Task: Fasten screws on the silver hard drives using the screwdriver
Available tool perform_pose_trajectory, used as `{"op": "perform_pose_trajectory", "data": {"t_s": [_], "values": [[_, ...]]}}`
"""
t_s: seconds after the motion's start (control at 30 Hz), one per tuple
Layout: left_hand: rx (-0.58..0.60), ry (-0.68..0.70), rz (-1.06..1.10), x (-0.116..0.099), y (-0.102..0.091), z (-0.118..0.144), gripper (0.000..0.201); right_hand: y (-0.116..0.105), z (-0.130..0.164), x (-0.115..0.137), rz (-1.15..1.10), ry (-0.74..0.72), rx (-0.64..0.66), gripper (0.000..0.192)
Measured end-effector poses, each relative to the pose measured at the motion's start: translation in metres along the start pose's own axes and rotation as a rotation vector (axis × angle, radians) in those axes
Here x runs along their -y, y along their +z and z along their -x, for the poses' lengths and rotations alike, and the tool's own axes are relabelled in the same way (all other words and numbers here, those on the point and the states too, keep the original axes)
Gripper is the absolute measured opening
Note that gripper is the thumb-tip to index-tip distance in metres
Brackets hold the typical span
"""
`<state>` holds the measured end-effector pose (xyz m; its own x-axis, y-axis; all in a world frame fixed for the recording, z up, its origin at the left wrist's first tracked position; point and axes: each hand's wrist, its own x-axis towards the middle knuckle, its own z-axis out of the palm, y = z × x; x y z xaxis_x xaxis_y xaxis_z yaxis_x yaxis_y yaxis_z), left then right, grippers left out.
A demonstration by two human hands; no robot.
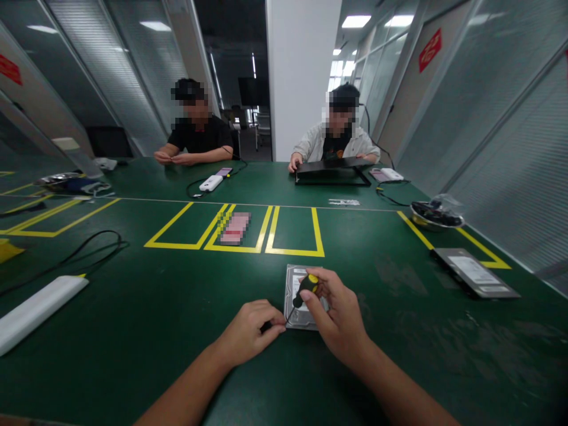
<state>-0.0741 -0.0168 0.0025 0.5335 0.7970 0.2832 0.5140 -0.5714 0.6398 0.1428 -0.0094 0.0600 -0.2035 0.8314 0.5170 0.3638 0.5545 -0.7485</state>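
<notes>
A hard drive [302,319] lies flat on the green table, its label partly hidden behind my right hand [337,305]. That hand is closed round the yellow-and-black handle of a screwdriver [298,300], held at a slant. The thin shaft points down and left to the drive's near left corner. At that same corner my left hand [254,331] has thumb and fingertips pinched together, close to the screwdriver tip. Whether something small is between those fingers cannot be made out.
Another drive-like metal unit [477,273] lies at right, near a bowl of dark parts [437,214]. Yellow tape [295,253] marks boxes, one holding a pink item [236,228]. A white power bank [39,310] and cable are at left. Two people sit opposite, one holding a black panel [331,168].
</notes>
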Motion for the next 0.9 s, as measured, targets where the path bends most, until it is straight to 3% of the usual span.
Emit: {"op": "perform_pose_trajectory", "data": {"t_s": [0.3,0.5,0.9], "values": [[-0.002,-0.004,0.013,-0.002,-0.001,-0.001,0.004,0.004,0.002,-0.005,-0.089,0.082,-0.003,0.028],[0.002,-0.010,-0.003,-0.002,-0.001,-0.001,0.004,0.003,-0.002,-0.001,-0.004,0.085,-0.035,0.025],[-0.001,-0.023,0.017,-0.003,-0.001,-0.002,0.003,0.000,-0.006,0.016,0.282,-0.102,-0.116,0.019]]}}
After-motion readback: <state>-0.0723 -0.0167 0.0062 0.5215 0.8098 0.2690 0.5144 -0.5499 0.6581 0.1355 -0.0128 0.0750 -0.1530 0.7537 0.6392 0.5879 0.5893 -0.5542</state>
